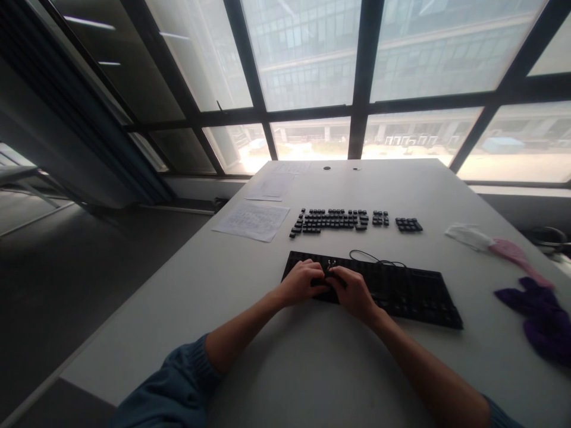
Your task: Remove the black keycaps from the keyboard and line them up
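Observation:
A black keyboard [401,290] lies on the white table [312,356] in front of me, its thin cable looping behind it. My left hand [301,281] rests on the keyboard's left end with fingers curled. My right hand [353,291] sits beside it, fingers pinched around something small and dark that I cannot make out. The two hands touch over the left part of the board. Beyond the keyboard, loose black keycaps [332,220] lie laid out in rows, with two smaller groups [408,224] to their right.
Printed paper sheets [252,220] lie at the far left of the table. A white and pink cloth [491,244] and a purple cloth [542,315] lie at the right edge. Large windows stand behind the table; dark floor drops off to the left.

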`<state>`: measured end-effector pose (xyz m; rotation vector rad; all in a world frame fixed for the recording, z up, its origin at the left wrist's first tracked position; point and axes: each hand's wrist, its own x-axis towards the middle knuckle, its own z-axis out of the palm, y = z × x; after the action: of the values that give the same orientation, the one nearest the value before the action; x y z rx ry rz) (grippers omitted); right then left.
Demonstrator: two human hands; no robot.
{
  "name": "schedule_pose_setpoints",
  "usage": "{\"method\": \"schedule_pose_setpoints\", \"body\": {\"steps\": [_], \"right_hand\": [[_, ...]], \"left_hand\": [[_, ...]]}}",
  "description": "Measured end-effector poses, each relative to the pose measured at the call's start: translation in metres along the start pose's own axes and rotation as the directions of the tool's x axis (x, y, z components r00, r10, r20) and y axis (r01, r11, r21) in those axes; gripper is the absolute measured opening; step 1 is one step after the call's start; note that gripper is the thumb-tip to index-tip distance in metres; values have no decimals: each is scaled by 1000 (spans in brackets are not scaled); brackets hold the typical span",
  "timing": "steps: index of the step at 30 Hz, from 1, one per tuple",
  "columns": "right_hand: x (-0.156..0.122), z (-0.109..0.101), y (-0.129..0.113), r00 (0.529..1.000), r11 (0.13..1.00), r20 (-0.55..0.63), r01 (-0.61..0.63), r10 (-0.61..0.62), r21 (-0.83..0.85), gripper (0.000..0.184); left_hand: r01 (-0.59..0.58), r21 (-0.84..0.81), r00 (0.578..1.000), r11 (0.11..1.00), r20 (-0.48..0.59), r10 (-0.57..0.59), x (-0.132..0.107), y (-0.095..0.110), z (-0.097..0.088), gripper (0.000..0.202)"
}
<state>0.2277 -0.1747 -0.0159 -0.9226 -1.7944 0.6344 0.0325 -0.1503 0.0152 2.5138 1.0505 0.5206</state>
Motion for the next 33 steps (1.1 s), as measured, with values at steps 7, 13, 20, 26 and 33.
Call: {"method": "schedule_pose_setpoints", "body": {"steps": [7, 13, 20, 26, 33], "right_hand": [[3, -3, -2, 984, 987, -96, -139, 147, 85, 6], [6, -2, -3, 990, 995, -99, -102, 103, 15, 8], [9, -1, 0, 936, 923, -150, -269, 318, 277, 17], [12, -1, 1, 907, 903, -222, -276, 358, 329, 24], [13, -2, 2, 904, 898, -214, -288, 369, 333, 19]], "left_hand": [[-22, -107, 993, 994, -115, 9, -2, 5, 6, 16], [3, -158, 986, 987, -164, -29, -4, 4, 8, 18], [-75, 20, 980, 997, -184, 78, -4, 6, 9, 24], [-44, 83, 954, 996, -291, 67, 9, 2, -10, 19], [274, 159, 906, 948, -374, -199, 94, -63, -25, 11]]}}
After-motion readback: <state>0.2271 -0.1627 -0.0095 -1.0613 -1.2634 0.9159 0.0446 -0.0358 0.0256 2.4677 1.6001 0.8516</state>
